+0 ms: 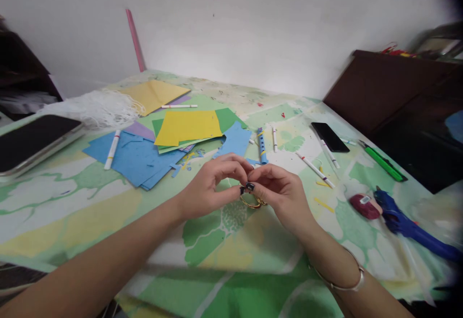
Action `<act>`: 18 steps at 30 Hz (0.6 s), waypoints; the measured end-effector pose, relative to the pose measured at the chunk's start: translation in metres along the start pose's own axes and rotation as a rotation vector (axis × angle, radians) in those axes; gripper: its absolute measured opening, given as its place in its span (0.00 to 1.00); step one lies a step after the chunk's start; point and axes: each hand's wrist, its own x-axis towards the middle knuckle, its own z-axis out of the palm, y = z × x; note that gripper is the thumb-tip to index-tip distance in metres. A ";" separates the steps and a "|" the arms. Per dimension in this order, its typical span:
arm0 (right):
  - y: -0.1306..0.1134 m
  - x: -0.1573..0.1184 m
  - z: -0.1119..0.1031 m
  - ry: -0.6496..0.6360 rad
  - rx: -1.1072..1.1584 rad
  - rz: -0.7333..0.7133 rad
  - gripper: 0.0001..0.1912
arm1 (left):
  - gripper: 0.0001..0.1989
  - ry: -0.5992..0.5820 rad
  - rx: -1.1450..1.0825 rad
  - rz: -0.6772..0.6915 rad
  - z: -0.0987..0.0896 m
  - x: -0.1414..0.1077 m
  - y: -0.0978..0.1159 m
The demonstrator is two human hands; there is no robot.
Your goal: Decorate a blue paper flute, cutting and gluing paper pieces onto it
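My left hand (220, 180) and my right hand (277, 187) meet over the middle of the table, fingertips pinched together. What sits between the fingertips is too small and covered to make out. Just beneath them lies a gold-coloured ring-shaped piece (250, 204), perhaps scissor handles, partly hidden by my right fingers. Beyond the hands a blue paper roll (262, 145) with dark dots and yellow bands lies beside a white marker (275, 139). A cut light-blue paper (234, 139) is to the left of the roll.
Yellow paper (190, 127) and blue sheets (141, 156) are at left, near white string (97, 108) and a large device (36, 142). On the right are a phone (330, 136), a green cutter (384, 162), a maroon item (364, 206) and a blue glue gun (408, 226).
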 end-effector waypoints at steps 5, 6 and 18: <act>0.001 -0.002 -0.001 0.006 -0.133 -0.181 0.04 | 0.05 0.021 0.007 0.000 0.001 0.003 -0.002; 0.001 -0.002 -0.001 -0.004 -0.154 -0.208 0.04 | 0.05 0.024 0.013 0.002 0.001 0.003 -0.003; 0.002 -0.003 -0.003 -0.046 -0.272 -0.295 0.08 | 0.04 0.052 -0.006 -0.006 0.002 0.003 -0.002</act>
